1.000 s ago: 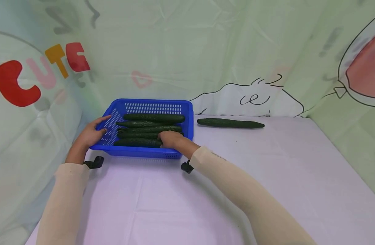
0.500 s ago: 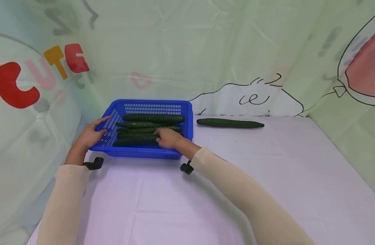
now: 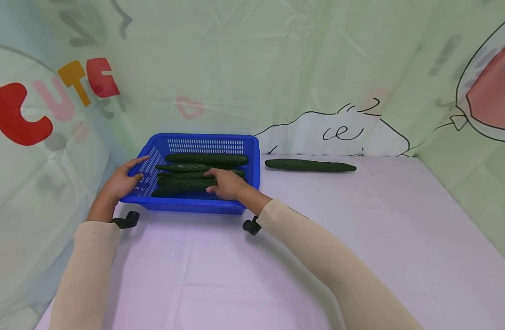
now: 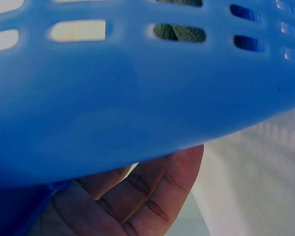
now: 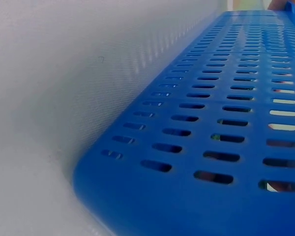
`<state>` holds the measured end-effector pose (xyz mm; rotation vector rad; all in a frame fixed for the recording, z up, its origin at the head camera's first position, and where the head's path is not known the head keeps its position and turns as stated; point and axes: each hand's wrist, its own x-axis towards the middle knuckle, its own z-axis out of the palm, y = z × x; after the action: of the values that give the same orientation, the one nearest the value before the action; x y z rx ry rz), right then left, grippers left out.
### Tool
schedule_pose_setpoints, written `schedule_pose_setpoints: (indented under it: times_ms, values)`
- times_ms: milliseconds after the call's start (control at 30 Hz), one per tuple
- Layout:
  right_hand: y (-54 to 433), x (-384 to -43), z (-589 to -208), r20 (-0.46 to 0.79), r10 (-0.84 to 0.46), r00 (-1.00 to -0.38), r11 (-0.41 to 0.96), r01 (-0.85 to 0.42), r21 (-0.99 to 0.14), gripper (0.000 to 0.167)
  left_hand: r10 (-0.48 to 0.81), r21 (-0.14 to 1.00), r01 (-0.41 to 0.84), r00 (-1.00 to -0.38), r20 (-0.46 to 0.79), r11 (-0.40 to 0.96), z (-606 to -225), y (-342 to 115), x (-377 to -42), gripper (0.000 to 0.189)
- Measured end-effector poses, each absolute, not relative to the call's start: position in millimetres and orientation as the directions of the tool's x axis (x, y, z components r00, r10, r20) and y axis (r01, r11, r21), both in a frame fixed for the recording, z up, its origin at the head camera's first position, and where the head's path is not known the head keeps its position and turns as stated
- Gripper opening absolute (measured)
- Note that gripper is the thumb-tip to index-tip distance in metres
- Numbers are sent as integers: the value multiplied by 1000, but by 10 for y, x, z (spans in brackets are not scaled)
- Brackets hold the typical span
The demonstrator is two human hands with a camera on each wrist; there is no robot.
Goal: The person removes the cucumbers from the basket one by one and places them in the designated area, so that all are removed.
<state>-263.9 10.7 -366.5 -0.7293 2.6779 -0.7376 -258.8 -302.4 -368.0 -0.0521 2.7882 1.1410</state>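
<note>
A blue perforated plastic basket stands at the back left, with several dark green cucumbers lying side by side in it. My left hand grips the basket's left rim, thumb on the inner side; in the left wrist view its fingers show below the blue wall. Over the front cucumbers, my right hand reaches into the basket with thumb and index finger spread apart. Its other fingers are hidden in the head view, and the basket wall blocks it in the right wrist view.
A single cucumber lies on the white tablecloth to the right of the basket, near the back edge. Pale printed curtains enclose the table at the back and both sides.
Inside the basket, my right hand has shifted slightly left and away from me, and its thumb and index finger have spread from a tighter curl. The left hand keeps its hold on the rim.
</note>
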Motion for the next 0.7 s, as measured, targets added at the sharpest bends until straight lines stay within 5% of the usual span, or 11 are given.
schedule_pose_setpoints:
  times_ms: [700]
  values:
    - [136,-2647,-3667,-30,-552,-833,705,-448,-550,29,18,691,-76,-992,-127,719,-3682,-3034,-2589,63]
